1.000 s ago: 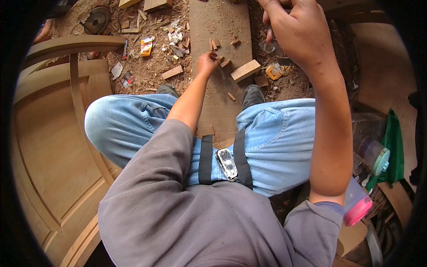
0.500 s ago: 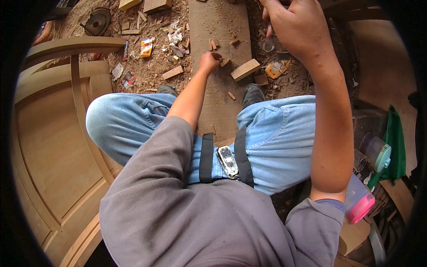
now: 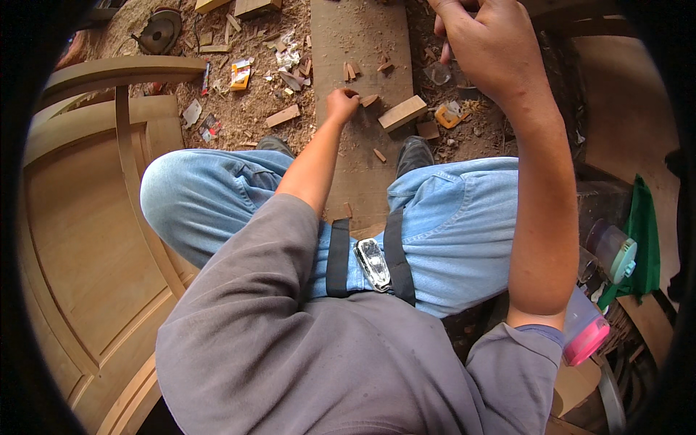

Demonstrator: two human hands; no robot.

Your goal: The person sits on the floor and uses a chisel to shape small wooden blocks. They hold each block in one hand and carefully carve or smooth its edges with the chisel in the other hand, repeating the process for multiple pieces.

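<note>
My left hand (image 3: 341, 107) is low over a long wooden board (image 3: 362, 43), its fingers pinched on a small wedge-like piece of wood (image 3: 370, 100). Just right of it, a larger wooden block (image 3: 403, 113) lies tilted across the board's edge. A few small wood offcuts (image 3: 351, 71) rest farther up the board. My right hand (image 3: 493, 51) is raised at the upper right, close to the camera, with its fingers curled. The top edge of the picture cuts those fingers off, so what they grip is hidden.
Carved wooden panels (image 3: 94, 217) stand at the left. A circular saw (image 3: 159, 32) lies at the far left among wood shavings. Plastic containers with pink (image 3: 589, 341) and pale blue (image 3: 623, 261) lids sit at the right beside a green bag (image 3: 641, 239). Orange packets litter the ground.
My two hands keep nearly the same poses and places. The whole view has shifted very slightly.
</note>
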